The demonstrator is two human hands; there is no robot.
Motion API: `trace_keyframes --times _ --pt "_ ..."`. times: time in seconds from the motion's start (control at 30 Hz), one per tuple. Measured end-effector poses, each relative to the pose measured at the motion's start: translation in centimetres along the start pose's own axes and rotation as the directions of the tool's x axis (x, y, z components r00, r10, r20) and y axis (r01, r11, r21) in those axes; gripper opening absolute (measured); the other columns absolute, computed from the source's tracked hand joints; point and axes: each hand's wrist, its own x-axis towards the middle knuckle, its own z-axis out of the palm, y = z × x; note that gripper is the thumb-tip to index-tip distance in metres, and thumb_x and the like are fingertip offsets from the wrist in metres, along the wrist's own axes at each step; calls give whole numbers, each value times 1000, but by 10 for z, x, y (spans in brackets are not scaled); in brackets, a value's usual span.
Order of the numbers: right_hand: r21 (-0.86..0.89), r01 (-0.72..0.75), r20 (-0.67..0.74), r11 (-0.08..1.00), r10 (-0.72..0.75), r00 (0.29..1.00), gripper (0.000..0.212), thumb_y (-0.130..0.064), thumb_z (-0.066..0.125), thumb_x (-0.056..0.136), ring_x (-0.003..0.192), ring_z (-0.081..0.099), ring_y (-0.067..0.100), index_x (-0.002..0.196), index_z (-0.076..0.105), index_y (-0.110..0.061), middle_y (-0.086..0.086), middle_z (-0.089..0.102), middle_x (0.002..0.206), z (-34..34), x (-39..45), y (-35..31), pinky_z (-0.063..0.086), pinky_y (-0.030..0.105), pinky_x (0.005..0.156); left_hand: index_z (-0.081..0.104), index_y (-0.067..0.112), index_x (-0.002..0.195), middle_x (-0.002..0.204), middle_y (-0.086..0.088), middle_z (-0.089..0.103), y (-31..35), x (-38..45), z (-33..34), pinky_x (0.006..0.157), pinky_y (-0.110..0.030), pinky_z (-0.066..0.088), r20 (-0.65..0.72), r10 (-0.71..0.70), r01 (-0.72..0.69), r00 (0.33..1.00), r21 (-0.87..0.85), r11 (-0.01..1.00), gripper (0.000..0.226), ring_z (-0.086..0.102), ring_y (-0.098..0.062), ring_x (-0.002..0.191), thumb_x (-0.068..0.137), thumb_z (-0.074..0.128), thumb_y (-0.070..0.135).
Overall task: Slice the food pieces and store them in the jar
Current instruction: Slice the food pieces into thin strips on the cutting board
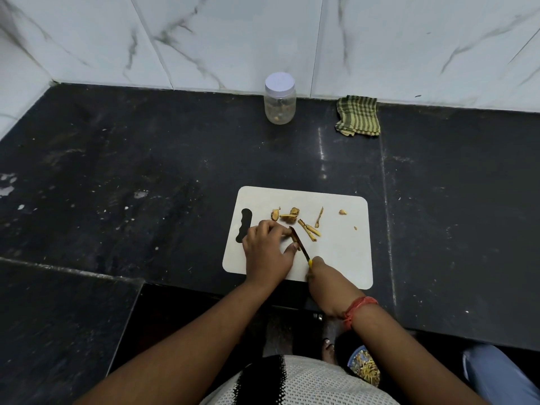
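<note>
Beyond the fingers (273,226), tan-yellow food pieces (292,215) lie on a white cutting board (342,252). The table (146,171) is speckled black; the jar (280,98) is clear, white-lidded; the cloth (358,115) is green-and-yellow checked; the walls (233,33) are grey-veined white marble.

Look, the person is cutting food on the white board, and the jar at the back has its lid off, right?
Not quite. In the head view the jar by the wall has its white lid on. The rest holds: the right hand cuts with a knife on the white board.
</note>
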Motion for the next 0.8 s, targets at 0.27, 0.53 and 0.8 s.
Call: trace_keyframes --times 0.27,0.53,0.8 --pt "384 -355 -326 852 485 811 49 -21 -19 83 44 -15 28 53 18 -32 -1 1 43 29 18 2 2 47 28 70 28 103 121 6 52 0 -2 1 99 -40 36 -12 15 -15 1000 36 999 21 42 -19 117 87 71 42" --pt "-686 162 96 709 -132 987 49 -24 19 101 42 19 9 56 37 -23 -10 27 51 8 8 0 19 15 47 65 24 123 133 9 58 -26 -15 -1 96 -48 40 0 418 -412 908 178 894 32 46 -20 117 95 55 36" --pt "-730 448 227 517 -434 872 34 -11 49 96 52 37 19 64 42 -2 6 41 63 -16 -6 5 31 27 71 59 21 134 139 6 55 -43 -11 -13 99 -46 37 142 644 -653 752 294 698 40 50 -22 114 97 52 31"
